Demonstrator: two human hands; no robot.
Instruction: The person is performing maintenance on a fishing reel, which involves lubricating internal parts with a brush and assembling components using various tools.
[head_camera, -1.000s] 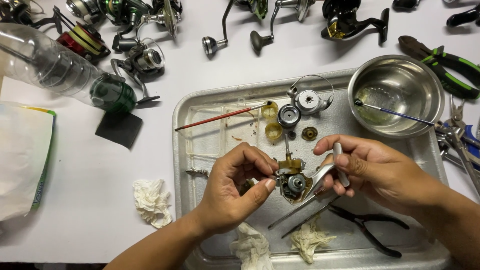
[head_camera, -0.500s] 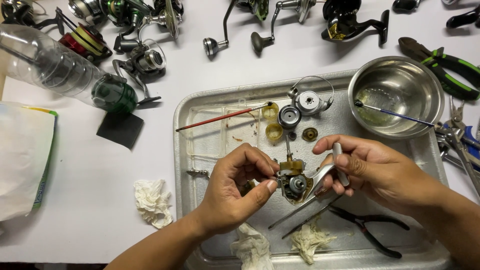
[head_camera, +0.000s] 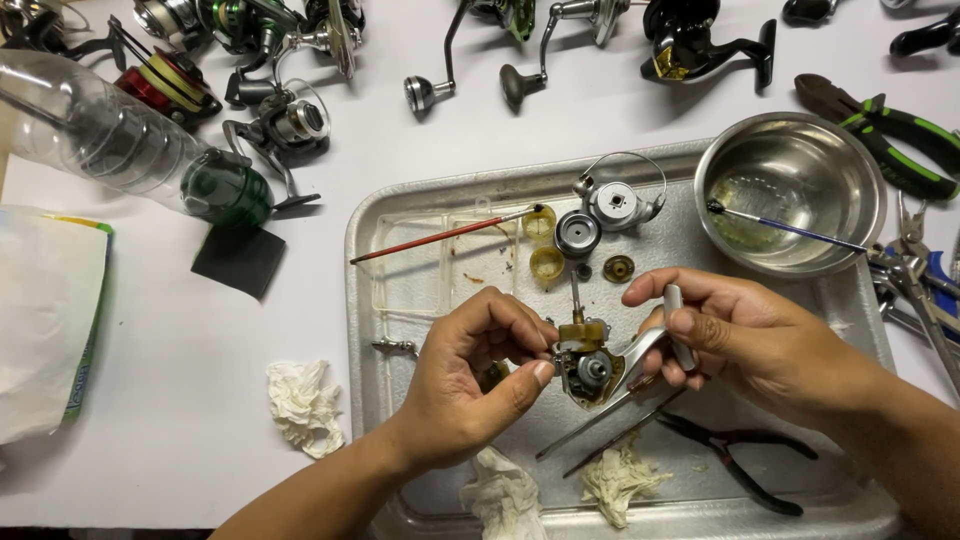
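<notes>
We're holding the opened grey fishing-reel body with exposed greasy gears (head_camera: 585, 365) over the middle of the dented metal tray (head_camera: 372, 300). Left hand (head_camera: 470, 385) is pinching it, thumb and fingers pressed on its left side. Right hand (head_camera: 745, 335) is gripping the reel's silver stem (head_camera: 672, 322), fingers curled around it.

Around the reel:
- 12 o'clock: loose round reel parts (head_camera: 578, 233) and a wire-bail rotor (head_camera: 612, 203), just beside each other.
- 11 o'clock: thin red-handled brush (head_camera: 440, 237) lying across a clear plastic divided box (head_camera: 440, 268).
- 2 o'clock: steel bowl (head_camera: 790, 195) sitting on the tray corner, blue-handled brush (head_camera: 790, 228) leaning over its rim.
- 5 o'clock: black-handled pliers (head_camera: 745, 465) lying right under the right wrist, crowding that side.
- 6 o'clock: two crumpled tissues (head_camera: 615, 480) at the tray's near edge.

Off the tray: a third tissue wad (head_camera: 300, 405) at 9 o'clock, clear plastic bottle (head_camera: 110, 140) and black square pad (head_camera: 238, 258) at 10, a row of fishing reels (head_camera: 280, 120) along the far table edge, green-handled cutters (head_camera: 890, 130) at 2.

Open room: white table (head_camera: 200, 400) left of the tray is mostly free; tray's left strip too. Right side is tight with tools.
</notes>
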